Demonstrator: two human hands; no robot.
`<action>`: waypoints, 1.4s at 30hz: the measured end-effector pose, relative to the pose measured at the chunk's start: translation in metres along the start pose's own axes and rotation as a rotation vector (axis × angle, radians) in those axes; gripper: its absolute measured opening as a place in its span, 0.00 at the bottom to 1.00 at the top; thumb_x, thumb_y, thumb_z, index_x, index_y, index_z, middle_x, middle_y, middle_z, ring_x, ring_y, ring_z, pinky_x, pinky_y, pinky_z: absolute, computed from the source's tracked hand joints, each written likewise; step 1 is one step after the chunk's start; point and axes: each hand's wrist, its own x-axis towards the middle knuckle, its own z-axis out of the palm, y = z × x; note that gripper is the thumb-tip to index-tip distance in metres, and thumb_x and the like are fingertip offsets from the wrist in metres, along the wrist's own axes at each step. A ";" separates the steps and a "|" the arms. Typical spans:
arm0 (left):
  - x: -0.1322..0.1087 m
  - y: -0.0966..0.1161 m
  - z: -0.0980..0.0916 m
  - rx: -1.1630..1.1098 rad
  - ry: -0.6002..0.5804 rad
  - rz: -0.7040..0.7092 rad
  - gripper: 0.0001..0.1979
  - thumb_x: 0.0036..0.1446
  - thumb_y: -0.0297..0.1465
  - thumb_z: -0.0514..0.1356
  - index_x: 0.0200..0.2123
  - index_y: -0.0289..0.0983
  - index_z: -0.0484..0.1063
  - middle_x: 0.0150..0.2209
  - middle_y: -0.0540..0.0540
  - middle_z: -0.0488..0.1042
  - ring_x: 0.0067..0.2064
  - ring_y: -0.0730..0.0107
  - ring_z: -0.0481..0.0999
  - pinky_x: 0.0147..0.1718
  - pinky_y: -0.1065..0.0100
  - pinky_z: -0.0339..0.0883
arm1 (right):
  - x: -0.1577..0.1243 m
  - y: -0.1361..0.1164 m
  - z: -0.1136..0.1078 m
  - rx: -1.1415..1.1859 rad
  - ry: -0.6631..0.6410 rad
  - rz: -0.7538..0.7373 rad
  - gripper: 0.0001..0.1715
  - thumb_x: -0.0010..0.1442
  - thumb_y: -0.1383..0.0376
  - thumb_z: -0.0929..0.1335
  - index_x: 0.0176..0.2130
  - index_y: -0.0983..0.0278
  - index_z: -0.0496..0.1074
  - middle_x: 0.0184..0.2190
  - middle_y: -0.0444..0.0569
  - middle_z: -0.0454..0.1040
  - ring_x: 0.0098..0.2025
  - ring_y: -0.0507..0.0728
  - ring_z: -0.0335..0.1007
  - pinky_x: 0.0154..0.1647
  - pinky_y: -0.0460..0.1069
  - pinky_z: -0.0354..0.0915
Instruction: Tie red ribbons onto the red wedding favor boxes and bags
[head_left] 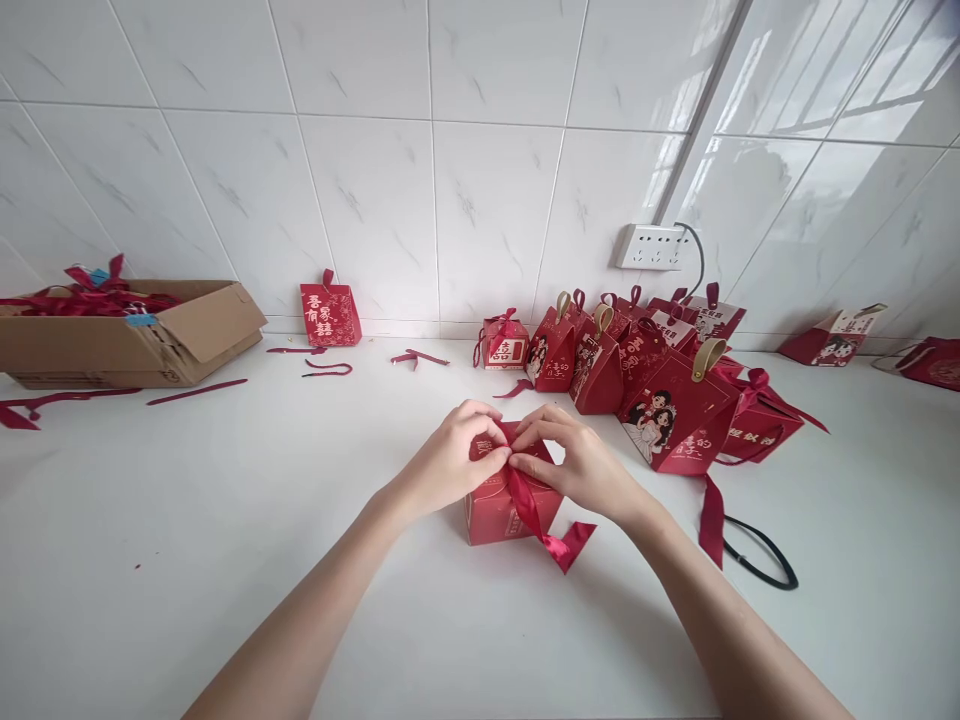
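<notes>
A red gift box [491, 515] with gold print stands on the white counter in front of me. Over its top runs a shiny red ribbon [529, 503], one tail of which hangs down the front and onto the counter. My left hand [454, 455] pinches the ribbon at the top of the box with thumb and fingertips. From the other side my right hand [581, 460] pinches it too, the fingertips of both hands meeting there. The fingers hide the middle of the ribbon, so I cannot see whether it is knotted.
Several red gift boxes [679, 410] crowd the right side, with a black cord loop [772, 560] before them. A cardboard box [214, 320] of red ribbons is at left. One red box [330, 318] and ribbon scraps [420, 357] lie near the wall, below a socket strip [652, 247].
</notes>
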 end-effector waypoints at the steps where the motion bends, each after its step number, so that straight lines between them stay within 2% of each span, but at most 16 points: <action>1: 0.000 0.000 0.000 -0.015 -0.006 0.001 0.06 0.55 0.36 0.55 0.30 0.40 0.68 0.51 0.45 0.64 0.53 0.61 0.67 0.52 0.59 0.61 | 0.000 -0.001 0.000 -0.003 -0.006 0.001 0.06 0.58 0.65 0.66 0.30 0.61 0.71 0.35 0.48 0.72 0.39 0.55 0.67 0.43 0.52 0.63; 6: -0.001 -0.001 0.002 -0.137 -0.034 -0.042 0.09 0.56 0.37 0.54 0.28 0.39 0.66 0.54 0.43 0.62 0.57 0.57 0.63 0.52 0.56 0.61 | 0.001 -0.001 -0.001 -0.034 -0.001 -0.007 0.08 0.60 0.66 0.64 0.29 0.61 0.69 0.31 0.47 0.72 0.36 0.55 0.67 0.40 0.51 0.63; 10: -0.003 0.000 -0.001 -0.247 -0.081 -0.076 0.07 0.51 0.33 0.55 0.23 0.38 0.62 0.52 0.44 0.65 0.60 0.55 0.58 0.53 0.55 0.60 | 0.001 0.001 -0.001 -0.011 0.009 0.009 0.08 0.60 0.65 0.64 0.29 0.62 0.68 0.32 0.46 0.71 0.35 0.54 0.67 0.39 0.50 0.63; 14: -0.003 0.001 0.000 -0.249 -0.041 -0.069 0.06 0.48 0.32 0.58 0.23 0.38 0.63 0.55 0.44 0.64 0.62 0.55 0.55 0.56 0.55 0.55 | 0.000 -0.001 0.000 0.012 0.008 -0.007 0.04 0.58 0.63 0.67 0.32 0.61 0.71 0.33 0.47 0.72 0.38 0.55 0.67 0.41 0.51 0.63; 17: -0.002 0.003 0.003 -0.220 -0.001 -0.061 0.06 0.48 0.31 0.58 0.22 0.39 0.62 0.55 0.43 0.65 0.62 0.54 0.55 0.57 0.55 0.55 | 0.000 -0.003 0.000 0.007 -0.011 -0.015 0.05 0.58 0.62 0.68 0.31 0.60 0.72 0.33 0.47 0.72 0.40 0.56 0.67 0.42 0.52 0.63; 22: -0.001 0.005 0.008 -0.137 0.102 -0.085 0.08 0.46 0.28 0.56 0.20 0.39 0.59 0.47 0.44 0.68 0.55 0.57 0.64 0.53 0.56 0.59 | 0.000 -0.005 0.000 -0.010 -0.003 -0.006 0.08 0.59 0.64 0.66 0.28 0.61 0.70 0.31 0.46 0.72 0.37 0.55 0.67 0.39 0.51 0.63; 27: -0.002 0.005 0.012 -0.088 0.243 -0.060 0.10 0.49 0.30 0.55 0.19 0.38 0.59 0.45 0.45 0.67 0.54 0.59 0.65 0.53 0.60 0.58 | 0.000 -0.004 0.001 -0.006 0.008 -0.033 0.07 0.60 0.65 0.65 0.29 0.61 0.68 0.31 0.46 0.71 0.35 0.54 0.67 0.38 0.50 0.63; 29: 0.000 0.003 0.014 -0.166 0.274 -0.098 0.13 0.53 0.34 0.54 0.19 0.38 0.60 0.43 0.44 0.69 0.49 0.60 0.68 0.48 0.62 0.62 | 0.000 -0.003 0.000 0.002 -0.002 -0.042 0.07 0.59 0.65 0.65 0.29 0.61 0.69 0.31 0.46 0.72 0.35 0.54 0.67 0.39 0.50 0.63; 31: 0.002 0.000 0.014 -0.314 0.314 -0.181 0.16 0.56 0.40 0.52 0.20 0.38 0.61 0.35 0.45 0.70 0.41 0.63 0.72 0.41 0.64 0.65 | 0.000 -0.003 0.000 0.009 -0.028 -0.040 0.07 0.59 0.65 0.65 0.29 0.61 0.69 0.32 0.46 0.72 0.36 0.54 0.67 0.39 0.50 0.63; 33: 0.005 -0.002 0.010 -0.506 0.370 -0.256 0.19 0.56 0.45 0.50 0.21 0.38 0.62 0.27 0.48 0.69 0.33 0.66 0.72 0.35 0.66 0.65 | 0.000 -0.004 0.000 0.013 -0.053 -0.027 0.07 0.59 0.65 0.65 0.28 0.62 0.69 0.32 0.46 0.71 0.36 0.54 0.67 0.39 0.50 0.63; 35: 0.009 -0.004 0.000 -0.719 0.459 -0.290 0.19 0.56 0.46 0.50 0.23 0.38 0.63 0.25 0.48 0.70 0.31 0.68 0.72 0.33 0.67 0.66 | 0.000 -0.005 0.000 0.019 -0.063 -0.009 0.07 0.58 0.66 0.65 0.28 0.62 0.69 0.31 0.46 0.70 0.35 0.54 0.66 0.38 0.50 0.63; 39: 0.013 -0.009 -0.032 -1.044 0.732 -0.400 0.12 0.58 0.36 0.49 0.25 0.38 0.62 0.28 0.49 0.72 0.28 0.74 0.72 0.28 0.72 0.67 | -0.001 -0.004 0.000 0.031 -0.059 0.018 0.06 0.56 0.67 0.65 0.27 0.62 0.67 0.30 0.45 0.69 0.33 0.53 0.65 0.36 0.49 0.63; 40: 0.013 -0.011 -0.040 -1.071 0.763 -0.436 0.12 0.58 0.34 0.48 0.24 0.38 0.62 0.27 0.49 0.71 0.26 0.76 0.71 0.26 0.73 0.65 | -0.001 -0.004 0.000 0.031 -0.059 0.023 0.06 0.56 0.67 0.65 0.27 0.62 0.67 0.30 0.45 0.69 0.33 0.53 0.65 0.36 0.49 0.63; 42: 0.013 -0.017 -0.051 -1.086 0.746 -0.469 0.13 0.58 0.34 0.47 0.23 0.37 0.61 0.25 0.50 0.69 0.21 0.78 0.67 0.20 0.75 0.61 | -0.002 -0.003 0.000 0.025 -0.060 0.027 0.06 0.56 0.67 0.65 0.27 0.61 0.67 0.30 0.45 0.69 0.34 0.53 0.65 0.36 0.49 0.63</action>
